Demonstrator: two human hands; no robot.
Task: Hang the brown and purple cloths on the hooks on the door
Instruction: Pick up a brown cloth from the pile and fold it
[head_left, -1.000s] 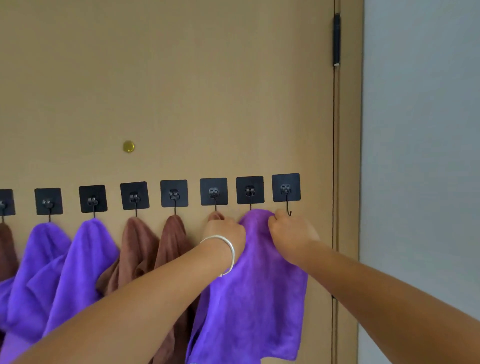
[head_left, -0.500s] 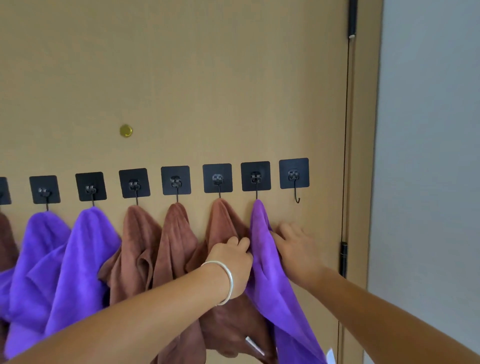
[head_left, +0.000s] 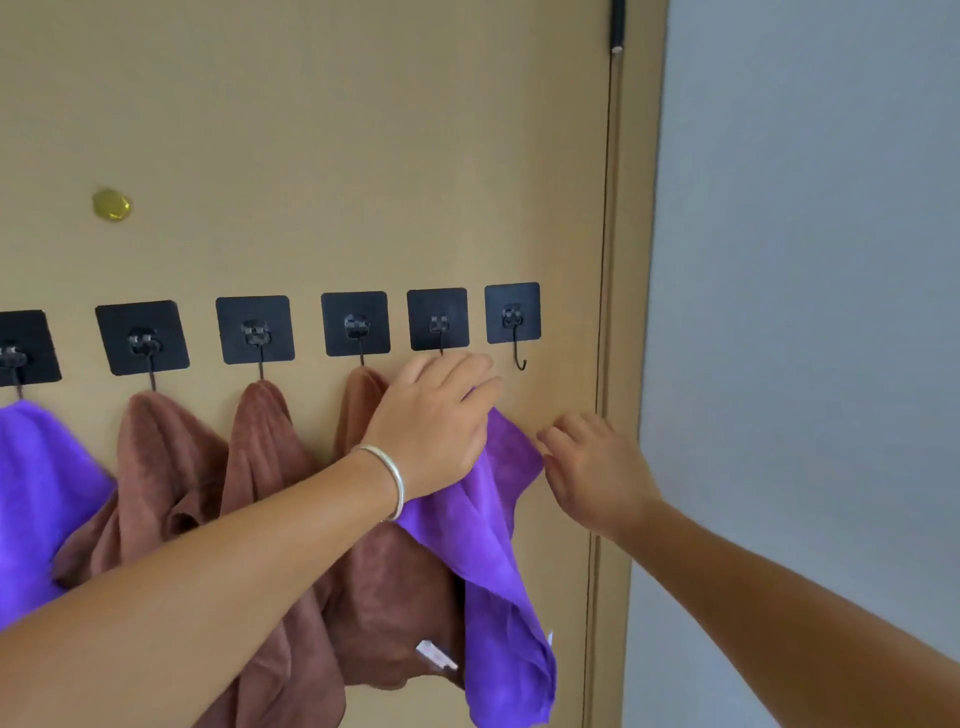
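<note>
Hands relaxed: left (head_left: 434, 421) resting on plush purple cloth (head_left: 488, 545), right (head_left: 592, 467) holding nothing.

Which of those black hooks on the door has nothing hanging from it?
The rightmost black square hook, nearest the door's hinge edge: its wire curl hangs bare, while the other hooks each carry a brown or purple cloth.
</note>
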